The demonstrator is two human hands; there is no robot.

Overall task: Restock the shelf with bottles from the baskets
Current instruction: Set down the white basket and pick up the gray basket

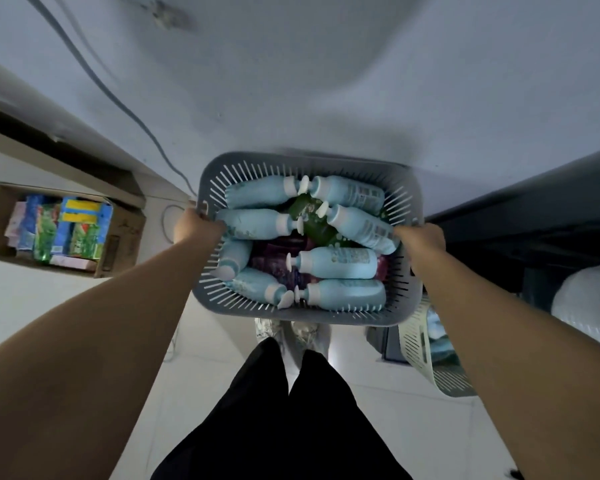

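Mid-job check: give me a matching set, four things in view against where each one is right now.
Things:
1 grey basket
2 cream basket
3 cardboard box
4 light blue bottles

Places:
A at left, colourful packs inside
B lying in the grey basket
C gripped at its sides by left hand and right hand
D lower right, partly hidden

Pairs: 1-C, 2-D, 3-A, 4-B

Single head-worn wide-angle view, facing steeply down, close above the basket (291, 157), floor (222, 358) beyond.

Pale tiled floor (201, 344), grey wall (326, 81)
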